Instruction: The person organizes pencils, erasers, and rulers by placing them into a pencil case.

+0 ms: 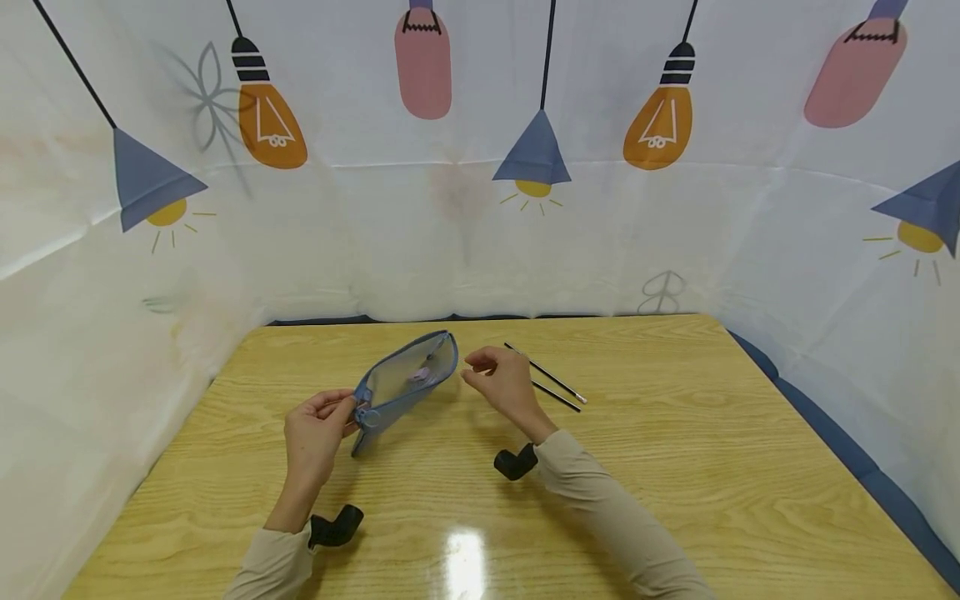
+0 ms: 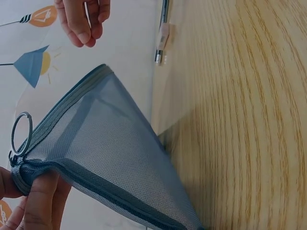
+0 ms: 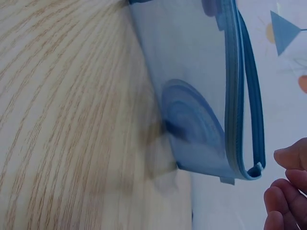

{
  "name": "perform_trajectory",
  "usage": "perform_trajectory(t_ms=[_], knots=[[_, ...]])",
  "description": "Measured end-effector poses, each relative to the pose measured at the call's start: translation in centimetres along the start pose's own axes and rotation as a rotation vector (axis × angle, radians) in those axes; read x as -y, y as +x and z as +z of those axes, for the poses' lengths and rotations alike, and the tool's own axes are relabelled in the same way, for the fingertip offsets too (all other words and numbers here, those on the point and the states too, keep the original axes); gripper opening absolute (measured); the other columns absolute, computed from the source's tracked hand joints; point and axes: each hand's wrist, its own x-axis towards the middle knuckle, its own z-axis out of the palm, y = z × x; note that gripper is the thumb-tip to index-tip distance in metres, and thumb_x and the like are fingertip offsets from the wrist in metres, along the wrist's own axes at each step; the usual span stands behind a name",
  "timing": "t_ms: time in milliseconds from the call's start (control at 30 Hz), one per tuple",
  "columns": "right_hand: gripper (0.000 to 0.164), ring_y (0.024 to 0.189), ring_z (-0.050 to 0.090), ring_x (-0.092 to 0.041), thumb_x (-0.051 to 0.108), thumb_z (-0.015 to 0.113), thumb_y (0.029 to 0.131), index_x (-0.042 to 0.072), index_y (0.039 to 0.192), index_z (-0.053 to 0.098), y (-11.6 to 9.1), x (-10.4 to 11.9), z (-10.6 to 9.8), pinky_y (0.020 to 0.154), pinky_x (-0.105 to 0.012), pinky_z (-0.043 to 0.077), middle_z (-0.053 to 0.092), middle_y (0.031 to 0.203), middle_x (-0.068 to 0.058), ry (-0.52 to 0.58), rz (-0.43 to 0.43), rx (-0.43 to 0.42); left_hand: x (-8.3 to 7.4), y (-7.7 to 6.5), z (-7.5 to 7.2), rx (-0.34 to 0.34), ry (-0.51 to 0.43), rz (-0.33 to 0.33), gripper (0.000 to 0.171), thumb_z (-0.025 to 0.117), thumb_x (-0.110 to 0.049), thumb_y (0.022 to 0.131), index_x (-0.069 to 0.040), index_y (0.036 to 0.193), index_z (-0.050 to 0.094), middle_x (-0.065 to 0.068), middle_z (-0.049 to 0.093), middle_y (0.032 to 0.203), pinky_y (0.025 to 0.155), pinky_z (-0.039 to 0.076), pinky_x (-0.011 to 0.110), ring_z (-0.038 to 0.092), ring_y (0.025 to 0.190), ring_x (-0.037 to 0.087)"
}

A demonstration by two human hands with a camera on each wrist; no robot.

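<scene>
A blue mesh zipper pouch (image 1: 393, 406) is held tilted above the table, its zipped mouth parted. My left hand (image 1: 313, 433) pinches one end of it, where a metal ring (image 2: 21, 134) hangs by the zipper. Through the mesh show a small purple item (image 1: 420, 374) and, in the right wrist view, a round blue shape (image 3: 189, 115). Just beyond the pouch's other end is my right hand (image 1: 508, 385), fingers loosely bent with nothing between them. Behind that hand, two dark pencils (image 1: 555, 381) lie on the table, one with a pale end.
The wood-grain table (image 1: 675, 467) reaches back to a white curtain (image 1: 480, 242) printed with lamps, which also hangs along both sides. Black wrist pieces (image 1: 337, 527) are worn at both sleeves.
</scene>
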Motion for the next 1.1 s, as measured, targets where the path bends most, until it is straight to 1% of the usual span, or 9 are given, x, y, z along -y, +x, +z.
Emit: perform_trajectory(t_ms=[200,433,633,767,967,1100], knots=[[0.013,0.075,0.067,-0.018,0.004,0.078,0.081,0.005,0.094,0.074,0.1,0.2,-0.4,0.066,-0.03,0.056,0.071,0.088,-0.012,0.02,0.028,0.004,-0.1,0.1,0.0,-0.001,0.004,-0.01,0.019,0.061,-0.003,0.093,0.01,0.106,0.067,0.008,0.072,0.083,0.062,0.057,0.026,0.069,0.068,0.009],[0.014,0.077,0.067,-0.019,0.006,0.079,0.081,0.005,0.094,0.074,0.2,0.4,-1.1,0.066,-0.032,0.056,0.072,0.088,-0.009,0.026,0.045,-0.013,0.0,0.1,0.0,0.005,0.001,-0.011,0.019,0.061,-0.002,0.093,0.01,0.107,0.067,0.007,0.072,0.084,0.063,0.057,0.027,0.07,0.07,0.009],[0.015,0.078,0.068,-0.018,0.007,0.079,0.081,0.004,0.095,0.075,0.3,0.1,-1.8,0.067,-0.032,0.056,0.072,0.089,-0.008,0.036,0.052,-0.033,-0.1,0.0,0.0,0.012,-0.01,-0.01,0.019,0.061,-0.001,0.093,0.01,0.107,0.066,0.006,0.072,0.084,0.064,0.057,0.028,0.07,0.072,0.009],[0.016,0.077,0.067,-0.019,0.007,0.079,0.081,0.003,0.096,0.075,0.4,-0.1,-2.2,0.068,-0.033,0.057,0.071,0.089,-0.011,0.055,0.064,-0.049,0.0,0.1,0.0,0.013,-0.011,-0.006,0.019,0.061,-0.001,0.093,0.01,0.107,0.066,0.007,0.073,0.084,0.064,0.057,0.028,0.07,0.072,0.01],[0.016,0.078,0.067,-0.02,0.006,0.078,0.081,0.004,0.097,0.075,0.5,-0.5,-2.7,0.069,-0.034,0.057,0.071,0.092,-0.015,0.052,0.083,-0.056,0.1,0.0,0.1,0.01,-0.001,-0.004,0.018,0.062,-0.002,0.093,0.01,0.105,0.067,0.009,0.072,0.085,0.064,0.057,0.029,0.07,0.072,0.01],[0.016,0.079,0.067,-0.019,0.006,0.079,0.081,0.004,0.096,0.075,0.4,-0.6,-2.9,0.069,-0.034,0.057,0.071,0.092,-0.011,0.048,0.101,-0.08,0.1,-0.1,0.1,0.012,0.008,-0.007,0.018,0.062,-0.003,0.093,0.01,0.105,0.067,0.009,0.072,0.085,0.063,0.057,0.028,0.069,0.073,0.01]])
